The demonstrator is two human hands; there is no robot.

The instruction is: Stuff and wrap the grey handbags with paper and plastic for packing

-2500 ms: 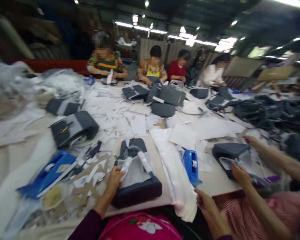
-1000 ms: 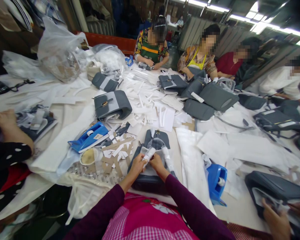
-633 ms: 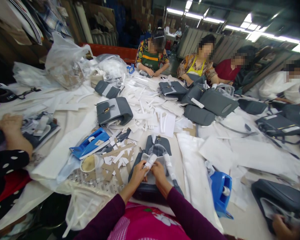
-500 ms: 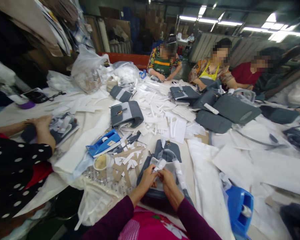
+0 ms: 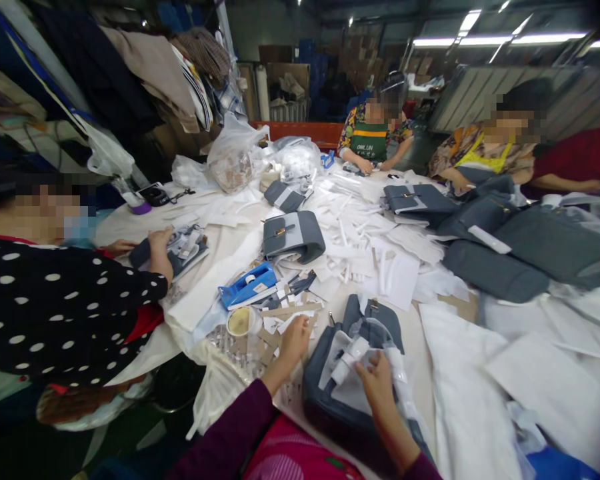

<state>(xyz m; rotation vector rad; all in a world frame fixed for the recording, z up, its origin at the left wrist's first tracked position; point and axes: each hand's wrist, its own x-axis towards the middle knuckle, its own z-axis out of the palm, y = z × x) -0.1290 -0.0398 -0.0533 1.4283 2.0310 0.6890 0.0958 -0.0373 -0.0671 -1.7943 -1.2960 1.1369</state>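
A grey handbag (image 5: 330,407) lies at the table's near edge in front of me, with white paper over its front. Its handle (image 5: 349,358) is wrapped in white paper. My right hand (image 5: 379,379) rests on the bag beside that wrapped handle, fingers curled onto it. My left hand (image 5: 296,340) is off the bag to its left, fingers stretched out over a litter of white and brown card strips (image 5: 285,313), and it holds nothing.
A blue tape dispenser (image 5: 247,287) and a small round tub (image 5: 240,322) lie left of the strips. Another grey bag (image 5: 293,235) sits further back. A person in a dotted top (image 5: 55,300) works at my left, and others sit across. White sheets (image 5: 470,393) cover the right.
My left hand has let go of the wrapped handle and moved left onto the strips. My right hand stays on the bag. The view has swung to the left.
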